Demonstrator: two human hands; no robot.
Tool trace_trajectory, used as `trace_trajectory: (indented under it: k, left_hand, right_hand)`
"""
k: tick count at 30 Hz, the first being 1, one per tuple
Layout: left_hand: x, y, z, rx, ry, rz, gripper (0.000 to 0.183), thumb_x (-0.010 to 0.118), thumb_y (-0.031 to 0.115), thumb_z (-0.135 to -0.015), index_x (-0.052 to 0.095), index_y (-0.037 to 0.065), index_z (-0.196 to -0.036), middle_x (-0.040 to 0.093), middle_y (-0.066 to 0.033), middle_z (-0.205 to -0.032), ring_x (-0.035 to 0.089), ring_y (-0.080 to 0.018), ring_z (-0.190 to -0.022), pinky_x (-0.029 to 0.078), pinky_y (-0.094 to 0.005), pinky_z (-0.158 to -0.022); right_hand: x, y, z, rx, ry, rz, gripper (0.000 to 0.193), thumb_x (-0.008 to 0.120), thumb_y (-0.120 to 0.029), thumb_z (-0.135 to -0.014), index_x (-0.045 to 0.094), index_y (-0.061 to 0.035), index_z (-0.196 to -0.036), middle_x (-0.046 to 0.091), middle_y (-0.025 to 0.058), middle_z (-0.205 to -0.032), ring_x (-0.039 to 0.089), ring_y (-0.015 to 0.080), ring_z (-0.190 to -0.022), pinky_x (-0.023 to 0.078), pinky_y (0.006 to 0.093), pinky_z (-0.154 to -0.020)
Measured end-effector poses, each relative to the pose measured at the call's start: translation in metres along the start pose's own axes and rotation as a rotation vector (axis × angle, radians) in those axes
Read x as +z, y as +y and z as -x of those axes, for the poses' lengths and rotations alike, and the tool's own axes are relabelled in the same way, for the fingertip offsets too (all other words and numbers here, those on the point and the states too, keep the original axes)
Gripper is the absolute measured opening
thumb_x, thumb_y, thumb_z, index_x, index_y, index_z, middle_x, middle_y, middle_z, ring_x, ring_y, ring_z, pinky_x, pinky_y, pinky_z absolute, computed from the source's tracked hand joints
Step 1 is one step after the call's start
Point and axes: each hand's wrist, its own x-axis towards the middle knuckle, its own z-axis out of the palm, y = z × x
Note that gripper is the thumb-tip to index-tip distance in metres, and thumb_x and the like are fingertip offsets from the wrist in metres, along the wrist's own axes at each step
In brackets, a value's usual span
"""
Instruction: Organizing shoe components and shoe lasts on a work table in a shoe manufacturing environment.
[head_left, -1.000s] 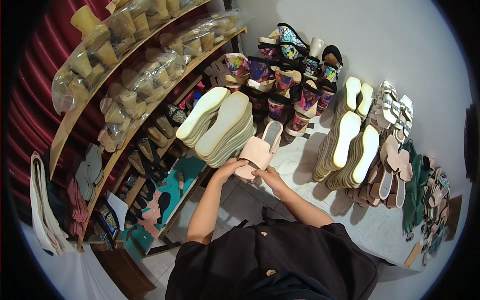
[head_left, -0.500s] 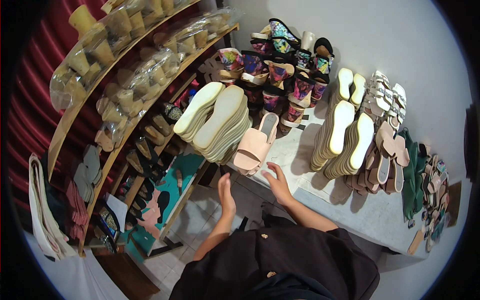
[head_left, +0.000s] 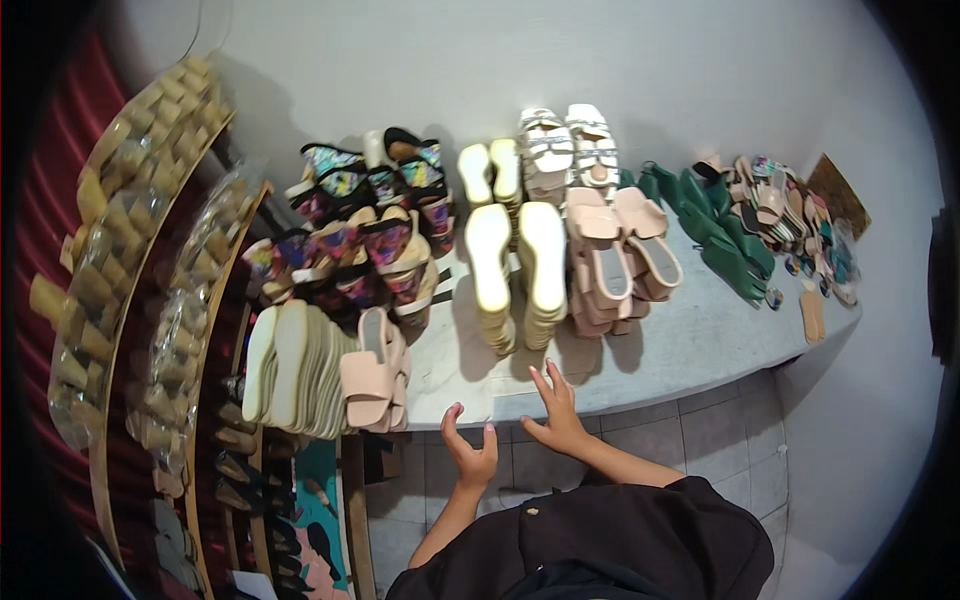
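Note:
Both of my hands hang over the front edge of a pale work table (head_left: 450, 385) and hold nothing. My left hand (head_left: 472, 450) has its fingers apart and slightly curled. My right hand (head_left: 557, 412) is spread, its fingertips nearest the pale cream shoe soles (head_left: 545, 262) stacked at the table's middle. To the left of my left hand stands a small stack of light pink slide sandals (head_left: 368, 385). Beside them lean more cream soles (head_left: 290, 365). Right of the middle soles are further pink slides (head_left: 605, 255), with white strappy sandals (head_left: 570, 150) behind.
Floral wedge shoes (head_left: 370, 230) crowd the table's back left. Green shoe pieces (head_left: 715, 235) and a heap of mixed sandals (head_left: 785, 205) lie at the right. Wooden shelves (head_left: 150, 250) with bagged heels stand on the left, and a white wall (head_left: 400, 70) rises behind.
My view has swung to the right, so the table and its shoes sit further left. My hands have shifted from near the left pink slides to before the middle soles, fingers spreading.

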Motion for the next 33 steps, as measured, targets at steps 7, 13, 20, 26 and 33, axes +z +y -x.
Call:
trace_trajectory:
  k: [7, 13, 20, 26, 33]
  left_hand:
    - [0.119, 0.044, 0.023, 0.088, -0.004, 0.236, 0.061, 0.055, -0.004, -0.075, 0.026, -0.001, -0.129, 0.039, -0.0159, -0.120, 0.045, -0.0263, -0.104, 0.033, -0.0387, -0.095]
    - [0.237, 0.123, 0.044, 0.101, -0.200, 0.179, 0.034, 0.057, 0.022, -0.085, 0.050, 0.001, -0.111, 0.046, -0.0157, -0.111, 0.048, -0.0277, -0.101, 0.037, -0.0379, -0.089]
    - [0.332, 0.171, 0.026, 0.166, -0.403, 0.203, 0.041, 0.060, 0.031, -0.083, 0.052, 0.000, -0.109, 0.050, -0.0168, -0.108, 0.049, -0.0298, -0.102, 0.037, -0.0382, -0.090]
    - [0.402, 0.188, 0.002, 0.104, -0.473, 0.257, 0.049, 0.066, 0.018, -0.077, 0.044, -0.002, -0.116, 0.049, -0.0179, -0.110, 0.049, -0.0308, -0.101, 0.037, -0.0383, -0.091]
    - [0.491, 0.194, -0.077, 0.155, -0.353, 0.093, 0.044, 0.065, 0.014, -0.074, 0.048, 0.003, -0.114, 0.052, -0.0138, -0.110, 0.049, -0.0295, -0.104, 0.032, -0.0388, -0.093]
  right_hand:
    - [-0.116, 0.088, 0.031, 0.034, 0.103, 0.040, 0.056, 0.065, -0.025, -0.074, 0.049, -0.0182, -0.127, 0.035, 0.0170, -0.134, 0.033, 0.0326, -0.125, 0.020, 0.0468, -0.101]
    - [-0.227, 0.183, 0.062, 0.159, 0.192, 0.081, 0.023, 0.070, -0.029, -0.073, 0.070, -0.0159, -0.093, 0.054, 0.0046, -0.118, 0.039, 0.0277, -0.120, 0.022, 0.0431, -0.098]
    - [-0.314, 0.213, 0.065, 0.345, 0.358, 0.108, 0.083, 0.072, -0.028, -0.066, 0.031, -0.0193, -0.139, 0.029, 0.0191, -0.136, 0.027, 0.0350, -0.126, 0.019, 0.0462, -0.101]
    - [-0.351, 0.261, 0.064, 0.510, 0.343, 0.185, 0.090, 0.073, -0.030, -0.064, 0.027, -0.0185, -0.140, 0.025, 0.0199, -0.137, 0.025, 0.0361, -0.127, 0.018, 0.0486, -0.101]
    - [-0.425, 0.337, 0.044, 0.640, 0.376, 0.258, 0.077, 0.072, -0.031, -0.065, 0.038, -0.0139, -0.131, 0.043, 0.0122, -0.126, 0.034, 0.0308, -0.122, 0.015, 0.0586, -0.098]
